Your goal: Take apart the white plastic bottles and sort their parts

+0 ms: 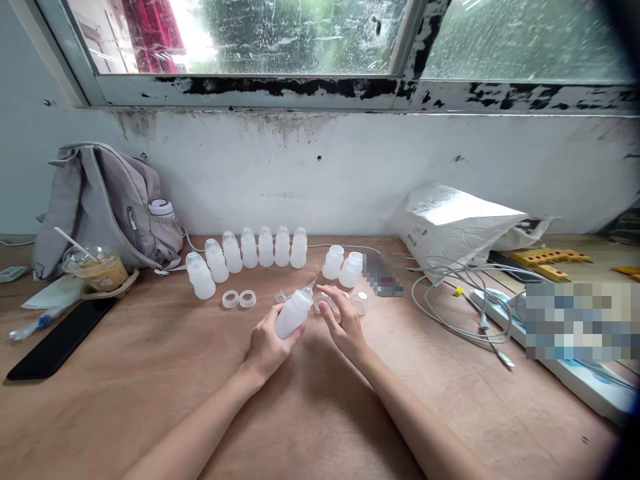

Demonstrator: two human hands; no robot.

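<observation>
My left hand (pixel 270 340) is wrapped round a frosted white baby bottle (pixel 294 315), tilted to the right, with a clear teat (pixel 312 285) at its top. Close by on the right, my right hand (pixel 345 325) has its fingers spread and holds nothing. Its fingers partly cover some clear caps; one domed cap (pixel 359 303) shows beside them. Behind my hands stand two bottles without tops (pixel 333 263). A loose teat (pixel 280 296) lies just beyond the held bottle. Farther left lie two white collar rings (pixel 239 299).
Several capped bottles (pixel 266 248) stand in a curved row at the back. On the left are a grey backpack (pixel 105 200), an iced drink cup (pixel 97 267) and a black phone (pixel 63 340). A white bag (pixel 450 227), coiled cables (pixel 450 313) and a power strip (pixel 575 380) occupy the right.
</observation>
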